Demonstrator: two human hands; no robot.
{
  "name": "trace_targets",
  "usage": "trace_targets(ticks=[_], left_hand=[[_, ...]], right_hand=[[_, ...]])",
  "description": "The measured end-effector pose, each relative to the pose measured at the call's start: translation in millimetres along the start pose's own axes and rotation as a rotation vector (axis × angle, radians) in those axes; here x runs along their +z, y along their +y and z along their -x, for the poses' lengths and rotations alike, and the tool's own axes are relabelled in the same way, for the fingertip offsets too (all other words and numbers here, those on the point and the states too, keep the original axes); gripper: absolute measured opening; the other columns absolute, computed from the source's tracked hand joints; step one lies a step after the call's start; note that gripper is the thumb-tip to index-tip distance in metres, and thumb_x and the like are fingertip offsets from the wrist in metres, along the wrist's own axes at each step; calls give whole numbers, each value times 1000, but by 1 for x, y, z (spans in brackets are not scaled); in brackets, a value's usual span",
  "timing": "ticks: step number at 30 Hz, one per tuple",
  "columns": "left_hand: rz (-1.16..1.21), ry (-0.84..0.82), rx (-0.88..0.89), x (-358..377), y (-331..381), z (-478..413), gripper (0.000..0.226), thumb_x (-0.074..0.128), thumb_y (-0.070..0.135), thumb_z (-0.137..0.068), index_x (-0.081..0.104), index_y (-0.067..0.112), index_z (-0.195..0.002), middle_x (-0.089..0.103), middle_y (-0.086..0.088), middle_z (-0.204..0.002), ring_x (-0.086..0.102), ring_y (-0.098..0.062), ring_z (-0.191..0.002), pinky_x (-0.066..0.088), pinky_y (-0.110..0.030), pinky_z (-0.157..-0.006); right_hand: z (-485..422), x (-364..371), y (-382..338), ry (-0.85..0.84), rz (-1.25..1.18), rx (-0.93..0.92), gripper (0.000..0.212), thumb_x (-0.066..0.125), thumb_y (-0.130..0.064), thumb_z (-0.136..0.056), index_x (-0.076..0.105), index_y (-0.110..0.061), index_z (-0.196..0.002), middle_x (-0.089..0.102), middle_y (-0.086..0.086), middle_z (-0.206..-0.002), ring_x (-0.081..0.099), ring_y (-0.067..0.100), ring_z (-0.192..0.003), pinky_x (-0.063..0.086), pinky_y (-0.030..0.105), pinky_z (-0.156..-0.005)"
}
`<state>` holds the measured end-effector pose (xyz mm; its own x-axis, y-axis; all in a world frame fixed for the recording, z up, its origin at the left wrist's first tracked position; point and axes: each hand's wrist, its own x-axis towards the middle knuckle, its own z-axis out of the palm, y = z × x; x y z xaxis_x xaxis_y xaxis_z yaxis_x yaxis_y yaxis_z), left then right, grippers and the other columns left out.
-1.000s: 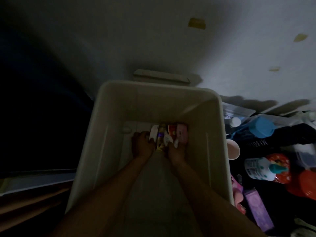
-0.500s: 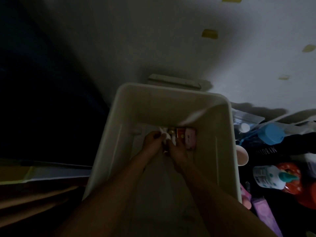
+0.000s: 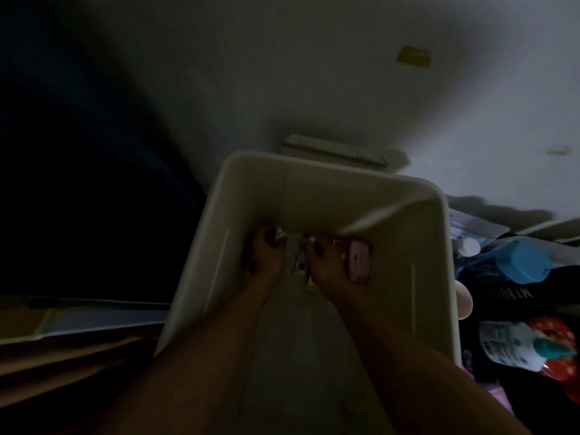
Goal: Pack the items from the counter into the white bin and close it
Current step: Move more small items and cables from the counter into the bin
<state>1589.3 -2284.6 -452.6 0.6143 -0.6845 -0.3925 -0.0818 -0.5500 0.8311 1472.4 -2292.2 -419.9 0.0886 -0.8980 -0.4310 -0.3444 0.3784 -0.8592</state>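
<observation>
Bin (image 3: 329, 196) looks stiff and light; we would hold its rim. Left hand (image 3: 265, 257) and right hand (image 3: 326, 268) rest among small boxes (image 3: 359, 260); we cannot tell their grip.

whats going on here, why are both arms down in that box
A person is packing the open white bin. The left hand and right hand are down among small items at its far wall; a pink box sits beside the right hand. Too dim to tell what either grips. More things wait outside the bin at right, including a white bottle with a teal cap.
</observation>
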Motion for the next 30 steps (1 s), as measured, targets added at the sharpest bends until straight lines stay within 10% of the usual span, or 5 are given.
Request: trace_targets(ticks=[8, 20, 25, 30], left_hand=[[-1, -97, 70, 1, -8, 2, 14, 66, 25, -91, 67, 10, -88, 66, -3, -86, 61, -15, -80, 43, -14, -62], [11, -103, 36, 0, -1, 17, 25, 61, 38, -93, 70, 15, -98, 64, 8, -90, 58, -7, -85, 39, -16, -69], [49, -100, 50, -4, 3, 27, 16, 64, 23, -92, 66, 6, -92, 65, 3, -83, 60, -11, -78, 37, -1, -53], [55, -123, 9, -16, 2, 41, 28, 60, 1, -86, 57, 8, -113, 60, -2, -106, 56, -14, -96, 41, -9, -69]], right_hand=[[-10, 12, -6, 25, 155, -145, 20, 52, -9, -100, 65, 5, -94, 67, 24, -95, 63, 37, -93, 50, 52, -84], [2, 16, -20, 0, 313, -213, 25, 49, -13, -101, 67, 3, -108, 68, 19, -111, 62, 31, -107, 45, 41, -94], [15, 12, -25, 31, 272, -212, 28, 50, -18, -101, 67, 4, -100, 70, 21, -103, 65, 32, -101, 48, 37, -89], [31, 2, -26, 13, 328, -149, 21, 55, -5, -94, 60, 3, -113, 62, 20, -115, 60, 32, -109, 42, 27, -85]])
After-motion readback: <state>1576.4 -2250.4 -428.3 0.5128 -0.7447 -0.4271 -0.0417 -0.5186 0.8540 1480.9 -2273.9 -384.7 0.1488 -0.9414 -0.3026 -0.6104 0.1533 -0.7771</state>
